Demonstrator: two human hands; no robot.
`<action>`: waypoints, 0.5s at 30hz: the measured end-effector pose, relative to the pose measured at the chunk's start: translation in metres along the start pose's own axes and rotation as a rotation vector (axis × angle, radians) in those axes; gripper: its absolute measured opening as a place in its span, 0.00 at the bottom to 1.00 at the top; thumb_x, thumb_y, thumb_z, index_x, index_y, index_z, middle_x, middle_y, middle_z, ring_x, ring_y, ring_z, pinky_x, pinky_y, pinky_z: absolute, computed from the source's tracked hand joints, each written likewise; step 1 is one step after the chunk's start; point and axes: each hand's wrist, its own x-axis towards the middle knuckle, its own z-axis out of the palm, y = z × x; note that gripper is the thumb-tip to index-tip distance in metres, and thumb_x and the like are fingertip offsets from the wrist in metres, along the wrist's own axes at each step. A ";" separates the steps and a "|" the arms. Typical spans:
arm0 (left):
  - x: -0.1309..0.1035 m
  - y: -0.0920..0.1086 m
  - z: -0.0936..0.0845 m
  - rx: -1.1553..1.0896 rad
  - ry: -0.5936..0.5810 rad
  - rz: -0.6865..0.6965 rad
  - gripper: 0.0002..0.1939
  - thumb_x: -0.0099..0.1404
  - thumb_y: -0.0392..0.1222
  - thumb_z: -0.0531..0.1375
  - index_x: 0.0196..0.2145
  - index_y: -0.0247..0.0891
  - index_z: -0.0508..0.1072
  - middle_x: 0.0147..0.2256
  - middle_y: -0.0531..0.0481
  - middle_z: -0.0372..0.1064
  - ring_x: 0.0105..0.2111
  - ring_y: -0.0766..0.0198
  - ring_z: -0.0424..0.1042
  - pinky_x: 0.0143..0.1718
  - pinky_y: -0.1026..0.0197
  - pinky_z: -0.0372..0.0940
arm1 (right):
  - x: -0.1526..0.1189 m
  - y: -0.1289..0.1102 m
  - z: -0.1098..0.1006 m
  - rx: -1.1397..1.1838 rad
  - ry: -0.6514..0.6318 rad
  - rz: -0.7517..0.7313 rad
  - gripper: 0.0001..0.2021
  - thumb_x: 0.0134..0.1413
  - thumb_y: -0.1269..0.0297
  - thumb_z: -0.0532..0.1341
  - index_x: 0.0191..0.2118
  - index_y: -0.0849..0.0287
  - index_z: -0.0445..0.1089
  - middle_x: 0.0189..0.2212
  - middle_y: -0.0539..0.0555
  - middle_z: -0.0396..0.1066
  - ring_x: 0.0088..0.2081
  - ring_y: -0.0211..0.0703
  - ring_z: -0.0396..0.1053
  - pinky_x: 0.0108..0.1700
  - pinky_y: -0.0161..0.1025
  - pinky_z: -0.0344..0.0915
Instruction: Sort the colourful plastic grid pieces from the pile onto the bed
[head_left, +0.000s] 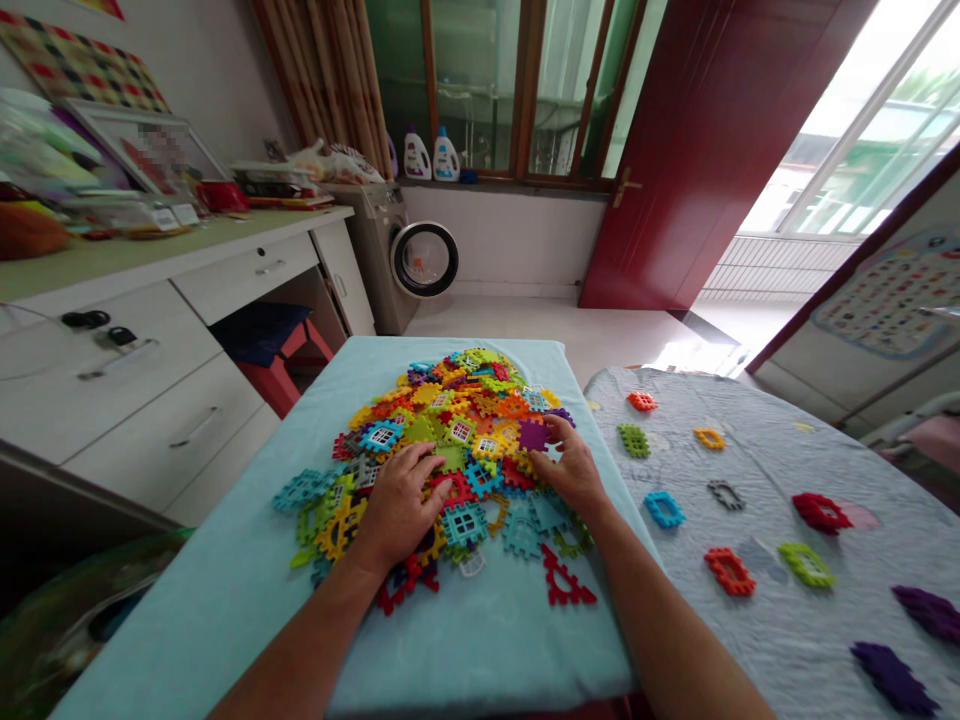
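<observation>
A heap of interlocking plastic building pieces point(480, 421) in many colours covers the middle of the light blue cloth-covered table point(247, 620). My left hand point(401, 505) lies on the near left of the heap, fingers apart, close to a flat green piece point(450, 458). At the heap's right side, my right hand point(574, 470) has its thumb and fingers at the edge of a purple square piece point(532, 435). Just in front lie a red triangular piece point(562, 580) and a light blue window piece point(464, 524).
On the right, a grey-blue cloth-covered surface point(750, 650) carries pieces in separate colour groups, among them orange-red point(730, 572), blue point(664, 509) and purple point(892, 680). A drawer desk point(142, 400), a stool point(262, 335) and an open-doored washing machine point(379, 250) stand at the left and back.
</observation>
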 end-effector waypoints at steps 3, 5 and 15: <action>0.000 -0.001 0.000 -0.036 -0.004 -0.003 0.15 0.66 0.49 0.58 0.45 0.40 0.77 0.53 0.41 0.71 0.55 0.48 0.69 0.59 0.43 0.63 | 0.001 0.003 0.000 -0.022 0.008 0.023 0.26 0.46 0.59 0.65 0.54 0.58 0.68 0.40 0.55 0.74 0.40 0.48 0.72 0.46 0.48 0.69; 0.000 -0.002 0.000 -0.064 -0.017 0.000 0.16 0.67 0.48 0.57 0.46 0.39 0.76 0.54 0.41 0.71 0.56 0.49 0.69 0.59 0.44 0.64 | 0.001 0.004 0.000 -0.038 0.017 0.053 0.27 0.46 0.59 0.65 0.54 0.58 0.68 0.39 0.55 0.74 0.41 0.48 0.71 0.46 0.48 0.69; 0.001 -0.001 -0.002 -0.074 -0.028 0.023 0.16 0.67 0.49 0.56 0.46 0.39 0.77 0.54 0.40 0.71 0.56 0.49 0.70 0.59 0.43 0.64 | 0.003 0.015 -0.002 -0.072 0.035 0.095 0.27 0.45 0.60 0.65 0.54 0.57 0.69 0.39 0.55 0.75 0.42 0.50 0.72 0.48 0.49 0.69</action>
